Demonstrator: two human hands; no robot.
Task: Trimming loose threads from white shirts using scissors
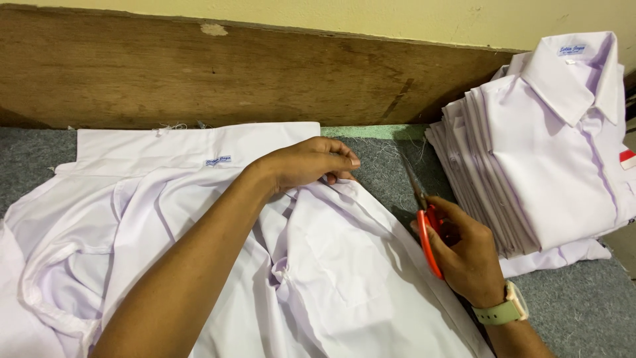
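shirt (331,278) smooth white cloth, scissors (427,229) glossy red plastic handles + dull metal blades, mat (583,311) fuzzy grey felt, board (232,73) rough worn wood

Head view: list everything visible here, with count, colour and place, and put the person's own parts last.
spread shirt: one, white, lying open on the grey mat, collar toward the board
stack of folded shirts: one pile, white, at the right on the mat
scissors: one pair, orange handles, dark blades pointing up and away, beside the spread shirt's edge
grey mat: one, grey felt-like surface under everything
wooden board: one, brown, standing along the wall behind the mat
wall: pale yellow, top of the view
wristwatch: one, pale green strap, on the right wrist
left hand: pinching a fold of the spread shirt
right hand: gripping the scissors
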